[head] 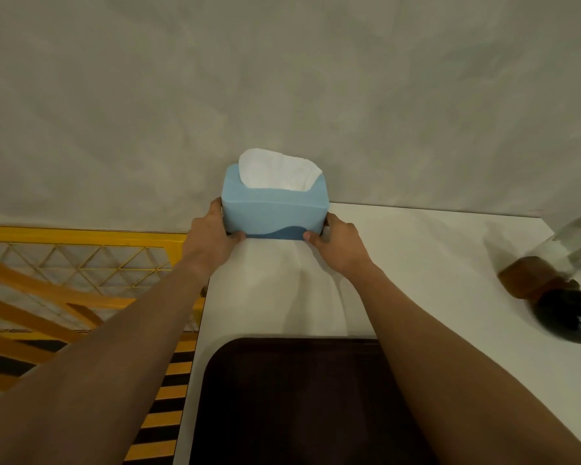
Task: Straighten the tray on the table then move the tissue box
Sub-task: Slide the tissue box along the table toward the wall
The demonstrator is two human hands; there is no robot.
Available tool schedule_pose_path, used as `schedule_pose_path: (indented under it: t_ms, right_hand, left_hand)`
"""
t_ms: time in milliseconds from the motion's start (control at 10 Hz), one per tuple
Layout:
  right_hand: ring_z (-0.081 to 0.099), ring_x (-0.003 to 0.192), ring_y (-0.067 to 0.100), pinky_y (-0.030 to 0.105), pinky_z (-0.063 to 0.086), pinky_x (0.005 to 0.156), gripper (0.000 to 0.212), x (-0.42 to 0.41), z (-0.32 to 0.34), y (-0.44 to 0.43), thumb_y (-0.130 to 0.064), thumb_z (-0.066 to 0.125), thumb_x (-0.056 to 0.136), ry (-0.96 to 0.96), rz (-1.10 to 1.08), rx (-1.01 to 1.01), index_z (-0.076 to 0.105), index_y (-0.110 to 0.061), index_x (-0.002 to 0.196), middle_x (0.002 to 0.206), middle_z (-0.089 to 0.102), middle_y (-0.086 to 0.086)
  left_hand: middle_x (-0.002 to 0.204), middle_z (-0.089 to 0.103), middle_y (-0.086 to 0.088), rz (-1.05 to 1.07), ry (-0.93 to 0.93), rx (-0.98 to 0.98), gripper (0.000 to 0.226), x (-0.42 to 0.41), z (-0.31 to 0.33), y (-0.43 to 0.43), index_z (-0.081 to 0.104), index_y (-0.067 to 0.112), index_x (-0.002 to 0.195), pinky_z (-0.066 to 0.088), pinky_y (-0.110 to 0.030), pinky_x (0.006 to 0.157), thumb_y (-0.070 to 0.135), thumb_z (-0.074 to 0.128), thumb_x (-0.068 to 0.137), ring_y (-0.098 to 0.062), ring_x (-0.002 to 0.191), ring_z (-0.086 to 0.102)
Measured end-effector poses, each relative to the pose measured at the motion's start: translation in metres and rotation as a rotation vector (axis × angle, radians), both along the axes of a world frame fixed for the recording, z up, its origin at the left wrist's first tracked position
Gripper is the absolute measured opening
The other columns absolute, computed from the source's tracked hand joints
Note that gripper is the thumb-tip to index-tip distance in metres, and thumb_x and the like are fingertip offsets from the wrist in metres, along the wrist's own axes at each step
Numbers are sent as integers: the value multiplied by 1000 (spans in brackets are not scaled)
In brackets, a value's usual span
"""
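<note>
- We've got the tissue box [275, 209] pinched between both hands, left hand [212, 236] on its left end and right hand [336, 243] on its right end, fingers closed around the lower corners. It's at the far left corner of the table [433, 263], up against the wall.
- Can't tell if it's lifted or resting on the table.
- Risk, we'd guess: squeeze too hard and the soft-looking box dents, or it slips off the left edge, which is close.
- The glass jar [557, 276] far right could get knocked.
- Box holds white tissue [275, 172] poking out the top; the dark tray [299, 397] nearest us looks square and holds nothing we can see.
</note>
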State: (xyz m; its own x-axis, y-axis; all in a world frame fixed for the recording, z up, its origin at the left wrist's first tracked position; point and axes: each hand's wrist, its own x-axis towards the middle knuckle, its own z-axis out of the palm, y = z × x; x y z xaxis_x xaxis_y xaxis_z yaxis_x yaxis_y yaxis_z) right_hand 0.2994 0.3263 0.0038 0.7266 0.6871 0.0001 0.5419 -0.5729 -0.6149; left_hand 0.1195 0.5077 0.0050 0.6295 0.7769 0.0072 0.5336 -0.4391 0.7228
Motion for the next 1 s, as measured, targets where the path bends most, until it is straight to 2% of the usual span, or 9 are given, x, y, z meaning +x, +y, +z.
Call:
schedule_pose_path:
  t_ms: [200, 400, 700, 900, 1000]
  right_hand:
    - [55, 107, 35, 50, 49, 87, 48, 2, 0, 2, -49, 61, 94, -46, 5, -56, 54, -15, 128, 116, 67, 8]
    - [52, 109, 34, 48, 48, 85, 45, -2, -1, 1, -48, 58, 95, -57, 2, -42, 54, -15, 126, 114, 67, 7]
    - [52, 110, 34, 45, 45, 84, 46, -2, -3, 0, -50, 56, 97, -117, 18, -53, 54, -17, 129, 120, 66, 5]
    - [51, 111, 33, 45, 46, 85, 48, -3, 2, -1, -51, 56, 97, -90, 19, -68, 52, -16, 131, 122, 64, 7]
    - [50, 118, 35, 47, 46, 93, 59, -2, 14, -1, -53, 58, 96, -32, 43, -113, 46, -14, 139, 131, 60, 11]
  left_hand:
    - [113, 70, -22, 9, -8, -15, 82, 1, 2, 2, 35, 14, 151, 54, -53, 93, 25, 81, 84, -41, 113, 61]
    - [120, 70, -21, 54, -56, -40, 86, 0, -1, -2, 31, 7, 154, 52, -50, 98, 25, 80, 86, -41, 119, 59]
    - [129, 68, -19, 99, -68, -57, 85, 1, -3, -1, 33, 5, 152, 50, -43, 95, 25, 81, 85, -38, 119, 62]
    - [125, 68, -21, 83, -43, -61, 83, 2, 2, -2, 32, 3, 151, 51, -42, 92, 23, 80, 85, -40, 116, 62]
    - [128, 63, -25, 18, -11, -71, 91, 2, 13, -4, 25, 2, 154, 49, -42, 90, 23, 80, 85, -44, 119, 59]
